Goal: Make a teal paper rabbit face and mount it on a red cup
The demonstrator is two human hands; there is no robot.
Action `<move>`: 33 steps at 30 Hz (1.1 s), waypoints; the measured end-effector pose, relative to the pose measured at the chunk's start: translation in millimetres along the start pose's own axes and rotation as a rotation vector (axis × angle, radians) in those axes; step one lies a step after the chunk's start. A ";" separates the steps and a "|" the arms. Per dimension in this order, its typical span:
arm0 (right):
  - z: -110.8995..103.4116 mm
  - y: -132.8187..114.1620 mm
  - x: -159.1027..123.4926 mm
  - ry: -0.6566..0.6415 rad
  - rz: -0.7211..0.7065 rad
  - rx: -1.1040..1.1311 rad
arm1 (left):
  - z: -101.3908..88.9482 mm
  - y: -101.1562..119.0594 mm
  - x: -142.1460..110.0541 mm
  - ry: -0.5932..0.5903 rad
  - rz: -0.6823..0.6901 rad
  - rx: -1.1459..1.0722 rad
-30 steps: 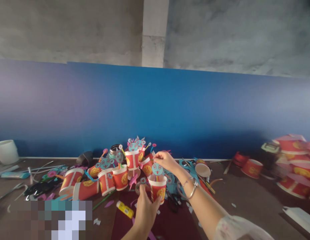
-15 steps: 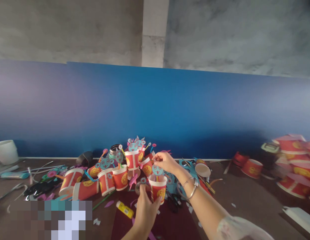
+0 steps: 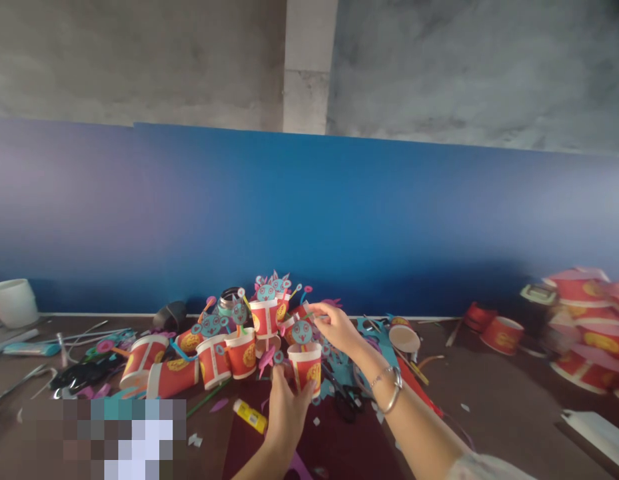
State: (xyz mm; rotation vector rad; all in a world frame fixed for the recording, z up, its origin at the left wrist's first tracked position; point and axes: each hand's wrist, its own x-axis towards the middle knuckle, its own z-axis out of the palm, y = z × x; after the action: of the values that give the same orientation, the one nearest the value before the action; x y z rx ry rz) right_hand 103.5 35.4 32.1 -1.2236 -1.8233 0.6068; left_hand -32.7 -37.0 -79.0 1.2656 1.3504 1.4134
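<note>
My left hand (image 3: 286, 403) is wrapped round a red paper cup (image 3: 305, 367) with a white rim and a yellow print, holding it upright above the dark red mat. A light blue paper cat face (image 3: 302, 332) with pink markings rises from the cup's opening. At the upper right edge of this face, the thumb and forefinger of my right hand (image 3: 335, 328) come close together, seemingly on its ear; the exact contact is too small to see. Just behind stand several similar red cups (image 3: 240, 353) with paper faces and coloured arms.
A yellow glue stick (image 3: 250, 417) lies left of my left hand. Black scissors (image 3: 346, 402) and paper scraps lie beneath my right forearm. Stacked red cups (image 3: 596, 333) stand at far right, a white cup (image 3: 13, 303) at far left. A blue partition (image 3: 309, 220) closes off the back.
The cup and its paper face have shifted a little left and up in my left hand. My right fingers have gone from the top of the face to its right side.
</note>
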 end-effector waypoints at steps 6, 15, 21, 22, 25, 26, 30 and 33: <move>-6.0 -19.5 -52.2 -0.243 0.039 -0.023 | 0.5 11.3 -2.5 -0.042 -0.053 -0.055; 22.7 -21.6 -129.0 -0.635 0.035 -0.439 | -3.4 0.6 -1.8 0.037 0.023 0.052; 30.7 -20.1 -137.6 -0.630 -0.014 -0.569 | -7.9 4.3 -7.0 0.001 0.116 0.149; 30.1 -20.5 -138.1 -0.615 -0.005 -0.561 | -8.0 5.6 -8.3 -0.016 0.131 0.158; 28.7 -25.0 -140.5 -0.562 0.057 -0.584 | -7.1 7.5 -12.2 -0.054 0.166 0.168; 28.9 -27.1 -141.8 -0.558 0.074 -0.612 | -6.6 7.4 -13.3 -0.060 0.175 0.169; 30.5 -30.4 -147.3 -0.569 0.090 -0.657 | -6.1 7.4 -15.8 -0.083 0.198 0.166; 27.7 -21.9 -145.0 -0.529 0.099 -0.498 | -6.9 12.6 -16.8 -0.100 0.186 0.135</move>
State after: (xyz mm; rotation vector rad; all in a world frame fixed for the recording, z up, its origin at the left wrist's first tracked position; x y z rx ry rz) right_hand 94.3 -104.1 -20.1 -1.5921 -2.4705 0.5877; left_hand -35.2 -56.2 -68.4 1.5638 1.3059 1.3816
